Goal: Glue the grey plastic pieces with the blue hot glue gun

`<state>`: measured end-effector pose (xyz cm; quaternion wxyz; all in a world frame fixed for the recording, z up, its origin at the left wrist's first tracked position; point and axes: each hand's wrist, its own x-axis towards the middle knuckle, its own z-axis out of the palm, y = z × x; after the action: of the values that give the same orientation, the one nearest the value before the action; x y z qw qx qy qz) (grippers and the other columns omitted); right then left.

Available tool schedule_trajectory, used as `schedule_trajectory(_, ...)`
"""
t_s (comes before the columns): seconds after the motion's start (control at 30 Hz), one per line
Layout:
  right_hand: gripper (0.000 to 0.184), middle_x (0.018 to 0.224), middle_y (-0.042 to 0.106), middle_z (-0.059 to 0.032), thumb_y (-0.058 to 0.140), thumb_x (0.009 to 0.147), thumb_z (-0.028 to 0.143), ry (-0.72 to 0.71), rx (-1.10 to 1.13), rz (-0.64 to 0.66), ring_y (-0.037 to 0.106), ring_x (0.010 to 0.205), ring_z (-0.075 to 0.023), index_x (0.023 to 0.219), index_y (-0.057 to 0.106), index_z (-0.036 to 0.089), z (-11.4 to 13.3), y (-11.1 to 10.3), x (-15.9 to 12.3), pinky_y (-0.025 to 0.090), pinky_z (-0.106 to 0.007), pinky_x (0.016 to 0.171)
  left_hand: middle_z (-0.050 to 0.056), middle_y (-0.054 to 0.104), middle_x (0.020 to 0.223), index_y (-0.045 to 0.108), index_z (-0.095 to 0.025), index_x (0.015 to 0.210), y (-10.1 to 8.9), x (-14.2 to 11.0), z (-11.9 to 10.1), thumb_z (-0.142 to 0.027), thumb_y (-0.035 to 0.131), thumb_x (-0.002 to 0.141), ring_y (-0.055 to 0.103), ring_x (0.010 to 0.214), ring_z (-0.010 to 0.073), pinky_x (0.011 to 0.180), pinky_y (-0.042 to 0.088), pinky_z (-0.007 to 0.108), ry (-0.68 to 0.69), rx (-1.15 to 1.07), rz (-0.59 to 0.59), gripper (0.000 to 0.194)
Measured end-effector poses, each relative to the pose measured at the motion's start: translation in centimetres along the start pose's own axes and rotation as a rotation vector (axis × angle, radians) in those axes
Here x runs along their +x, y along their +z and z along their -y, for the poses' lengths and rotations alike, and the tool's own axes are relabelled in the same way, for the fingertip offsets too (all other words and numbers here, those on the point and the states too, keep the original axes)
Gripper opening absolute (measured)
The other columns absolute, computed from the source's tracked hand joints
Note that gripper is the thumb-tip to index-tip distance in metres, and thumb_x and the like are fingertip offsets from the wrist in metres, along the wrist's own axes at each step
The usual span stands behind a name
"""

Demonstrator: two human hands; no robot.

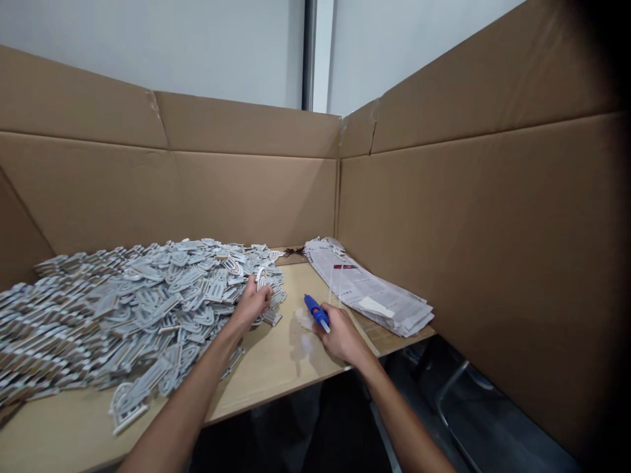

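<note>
In my right hand [342, 334] is a blue glue gun [315, 310], its nozzle pointing away and to the left over the table [290, 355]. A clear glue stick pokes out of its back end. My left hand [254, 303] pinches a small white arch-shaped piece [261, 278] with slots in it, held upright at the right edge of a large heap [167, 295]. That heap is made of many similar flat, white-and-grey pieces with brown edges. My left fingertips are partly hidden behind the hand.
Stacked printed paper sheets [365, 282] lie on the right, with a red object [345, 267] on top. A dark tangled cord [294, 251] lies at the back. Tall cardboard walls [256, 197] enclose the back and right. A metal chair frame [451, 387] stands below the table's right end.
</note>
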<state>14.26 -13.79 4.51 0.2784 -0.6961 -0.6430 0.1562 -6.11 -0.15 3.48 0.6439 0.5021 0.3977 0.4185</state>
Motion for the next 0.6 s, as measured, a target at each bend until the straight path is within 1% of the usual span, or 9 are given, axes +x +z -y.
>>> schedule_trajectory(0.03, 0.019, 0.096, 0.072, -0.0104, 0.064, 0.084, 0.017, 0.006, 0.015, -0.034, 0.064, 0.086, -0.0244, 0.103, 0.066, 0.017, -0.2, -0.1, 0.1, 0.042, -0.028, 0.074, -0.012, 0.044, 0.059, 0.036, -0.027, 0.091, 0.2, 0.0, 0.1, -0.032, 0.063, 0.069, 0.032, 0.041, 0.0054, 0.041, 0.02, 0.016, -0.035, -0.012, 0.022, 0.035)
schedule_trajectory(0.1, 0.027, 0.103, 0.073, -0.0128, 0.065, 0.083, 0.019, 0.034, 0.07, -0.094, 0.066, 0.093, -0.0268, 0.11, 0.067, 0.015, -0.8, -0.1, 0.3, 0.046, -0.032, 0.081, -0.011, 0.037, 0.056, 0.033, -0.026, 0.082, 0.6, 0.1, 0.4, -0.044, 0.06, 0.073, 0.024, 0.04, 0.0042, 0.041, 0.014, 0.016, -0.12, -0.061, 0.095, 0.033)
schedule_trajectory(0.13, 0.03, 0.106, 0.073, -0.0132, 0.066, 0.083, 0.021, 0.044, 0.11, -0.116, 0.067, 0.094, -0.0274, 0.112, 0.068, 0.015, -1.2, 0.0, 0.4, 0.047, -0.034, 0.084, -0.011, 0.034, 0.055, 0.033, -0.026, 0.079, 0.8, 0.1, 0.5, -0.052, 0.056, 0.075, 0.02, 0.04, 0.0038, 0.041, 0.012, 0.016, -0.159, -0.089, 0.132, 0.035)
schedule_trajectory(0.2, 0.032, 0.106, 0.075, -0.0119, 0.065, 0.085, 0.026, 0.031, 0.208, -0.132, 0.068, 0.093, -0.027, 0.114, 0.071, 0.016, -1.9, 0.1, 0.7, 0.05, -0.036, 0.087, -0.011, 0.031, 0.055, 0.038, -0.024, 0.077, 1.3, -0.1, 0.7, -0.062, 0.052, 0.077, 0.018, 0.041, 0.0037, 0.041, 0.012, 0.016, -0.201, -0.126, 0.173, 0.04)
schedule_trajectory(0.3, 0.033, 0.102, 0.077, -0.0104, 0.062, 0.087, 0.034, 0.02, 0.286, -0.173, 0.07, 0.091, -0.0276, 0.112, 0.075, 0.018, -2.7, 0.3, 1.0, 0.053, -0.039, 0.086, -0.011, 0.031, 0.056, 0.047, -0.023, 0.083, 2.2, -0.5, 1.1, -0.059, 0.065, 0.074, 0.024, 0.042, 0.0038, 0.042, 0.017, 0.015, -0.169, -0.103, 0.167, 0.042)
schedule_trajectory(0.37, 0.033, 0.097, 0.077, -0.0118, 0.062, 0.086, 0.039, 0.079, 0.273, -0.228, 0.071, 0.088, -0.0301, 0.104, 0.077, 0.017, -3.1, 0.3, 1.1, 0.053, -0.041, 0.083, -0.011, 0.035, 0.057, 0.048, -0.022, 0.083, 2.6, -0.8, 1.4, -0.056, 0.073, 0.071, 0.03, 0.044, 0.0037, 0.042, 0.02, 0.014, -0.119, -0.092, 0.161, 0.043)
schedule_trajectory(0.43, 0.033, 0.093, 0.077, -0.0127, 0.063, 0.084, 0.043, 0.128, 0.287, -0.263, 0.071, 0.086, -0.0316, 0.095, 0.078, 0.016, -3.2, 0.2, 1.2, 0.053, -0.043, 0.082, -0.009, 0.041, 0.059, 0.048, -0.022, 0.08, 2.9, -1.2, 1.6, -0.059, 0.074, 0.072, 0.036, 0.045, 0.004, 0.042, 0.025, 0.014, -0.064, -0.099, 0.16, 0.046)
schedule_trajectory(0.5, 0.035, 0.096, 0.078, -0.012, 0.064, 0.083, 0.045, 0.137, 0.363, -0.278, 0.072, 0.09, -0.0315, 0.097, 0.078, 0.017, -3.1, 0.1, 1.2, 0.053, -0.043, 0.086, -0.007, 0.051, 0.063, 0.048, -0.022, 0.083, 3.2, -1.6, 1.8, -0.062, 0.072, 0.074, 0.041, 0.044, 0.0044, 0.041, 0.027, 0.015, -0.047, -0.089, 0.161, 0.048)
schedule_trajectory(0.6, 0.041, 0.105, 0.077, -0.0108, 0.069, 0.08, 0.048, 0.173, 0.504, -0.297, 0.07, 0.098, -0.0308, 0.106, 0.077, 0.018, -2.6, 0.1, 1.3, 0.051, -0.043, 0.093, -0.003, 0.064, 0.072, 0.044, -0.025, 0.09, 3.5, -2.2, 2.0, -0.063, 0.067, 0.08, 0.048, 0.041, 0.0067, 0.038, 0.027, 0.016, -0.092, -0.071, 0.167, 0.046)
